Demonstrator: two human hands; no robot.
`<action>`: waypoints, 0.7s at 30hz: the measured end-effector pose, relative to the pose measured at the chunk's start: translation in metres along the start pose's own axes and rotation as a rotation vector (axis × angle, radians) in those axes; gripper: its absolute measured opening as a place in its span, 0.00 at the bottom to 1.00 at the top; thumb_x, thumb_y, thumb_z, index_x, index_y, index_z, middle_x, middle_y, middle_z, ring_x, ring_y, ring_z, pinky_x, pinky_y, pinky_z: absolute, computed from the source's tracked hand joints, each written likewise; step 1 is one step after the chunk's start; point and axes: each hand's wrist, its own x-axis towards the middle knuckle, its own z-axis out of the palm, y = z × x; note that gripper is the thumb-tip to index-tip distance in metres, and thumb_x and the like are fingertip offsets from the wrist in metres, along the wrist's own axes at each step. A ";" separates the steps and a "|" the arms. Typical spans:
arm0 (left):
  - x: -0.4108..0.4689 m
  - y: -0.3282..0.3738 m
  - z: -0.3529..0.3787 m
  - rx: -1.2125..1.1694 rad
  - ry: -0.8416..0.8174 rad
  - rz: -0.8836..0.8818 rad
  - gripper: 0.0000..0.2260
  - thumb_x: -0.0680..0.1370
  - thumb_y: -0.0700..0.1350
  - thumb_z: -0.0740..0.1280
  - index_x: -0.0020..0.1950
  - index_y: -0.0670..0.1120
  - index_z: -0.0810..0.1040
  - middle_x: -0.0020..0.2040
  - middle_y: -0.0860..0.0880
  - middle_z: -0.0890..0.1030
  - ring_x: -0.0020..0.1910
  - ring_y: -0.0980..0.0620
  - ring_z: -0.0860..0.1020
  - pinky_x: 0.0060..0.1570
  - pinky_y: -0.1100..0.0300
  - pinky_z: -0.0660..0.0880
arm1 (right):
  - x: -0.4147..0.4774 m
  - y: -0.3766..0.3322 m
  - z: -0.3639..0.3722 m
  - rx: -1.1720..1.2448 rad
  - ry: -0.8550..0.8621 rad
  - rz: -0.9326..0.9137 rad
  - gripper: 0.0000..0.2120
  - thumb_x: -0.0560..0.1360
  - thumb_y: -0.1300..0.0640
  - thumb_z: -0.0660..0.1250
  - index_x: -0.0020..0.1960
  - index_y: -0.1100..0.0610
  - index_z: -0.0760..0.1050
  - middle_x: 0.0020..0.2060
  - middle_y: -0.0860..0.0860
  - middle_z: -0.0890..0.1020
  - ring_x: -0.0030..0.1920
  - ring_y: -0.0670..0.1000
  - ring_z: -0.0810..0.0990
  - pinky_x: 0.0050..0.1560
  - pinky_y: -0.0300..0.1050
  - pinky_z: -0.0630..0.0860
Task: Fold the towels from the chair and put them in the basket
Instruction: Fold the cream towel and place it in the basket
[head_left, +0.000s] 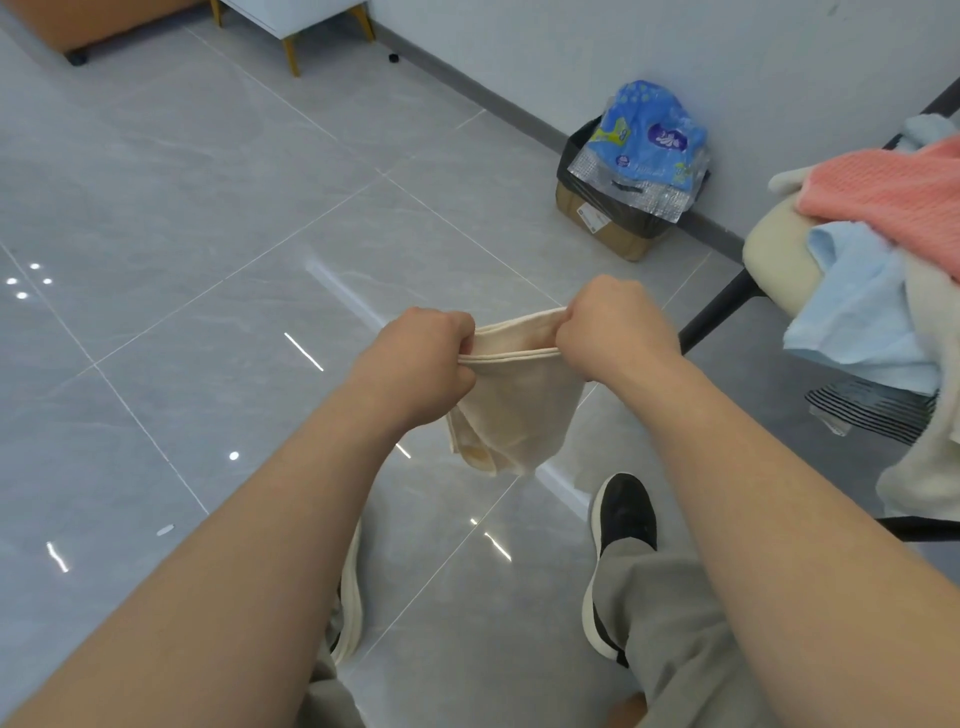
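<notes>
Towel (519, 410), cream and doubled over, hangs above the floor (208, 208) with its top edge stretched taut. Left grip (431, 364) and right grip (613, 327) each pinch a top corner. A pink towel (893, 197) and a blue towel (862, 312) lie heaped on the chair (769, 254) at right.

The glossy grey tiled floor (182, 208) fills most of the frame. At the upper right, against the wall (675, 41), a cardboard box (605, 223) stands on it, stuffed with blue plastic wrapping (649, 140). A small white scrap (164, 530) lies at the lower left. At the right edge a chair (774, 260) stands on the tiles, its cream seat piled with a pink towel (893, 202) and a light blue towel (857, 312).
</notes>
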 end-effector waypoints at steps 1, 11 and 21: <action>0.000 0.000 0.000 -0.024 0.007 -0.007 0.08 0.70 0.39 0.64 0.36 0.50 0.68 0.35 0.50 0.73 0.36 0.48 0.72 0.33 0.58 0.67 | -0.001 0.000 -0.001 -0.003 0.008 0.005 0.05 0.72 0.61 0.62 0.38 0.55 0.74 0.35 0.52 0.73 0.34 0.54 0.72 0.38 0.47 0.71; -0.002 0.006 -0.005 -0.271 0.121 -0.042 0.12 0.70 0.38 0.66 0.50 0.48 0.70 0.42 0.51 0.77 0.40 0.51 0.75 0.37 0.54 0.73 | 0.002 0.006 -0.003 0.001 0.069 0.031 0.08 0.76 0.59 0.62 0.38 0.55 0.73 0.34 0.52 0.73 0.32 0.53 0.71 0.38 0.47 0.70; -0.002 0.013 -0.012 -0.714 0.196 -0.202 0.15 0.74 0.35 0.65 0.56 0.50 0.70 0.50 0.51 0.77 0.40 0.53 0.83 0.41 0.59 0.78 | 0.014 0.012 -0.005 0.200 -0.033 0.003 0.14 0.70 0.70 0.65 0.41 0.54 0.85 0.38 0.51 0.83 0.43 0.54 0.82 0.47 0.53 0.83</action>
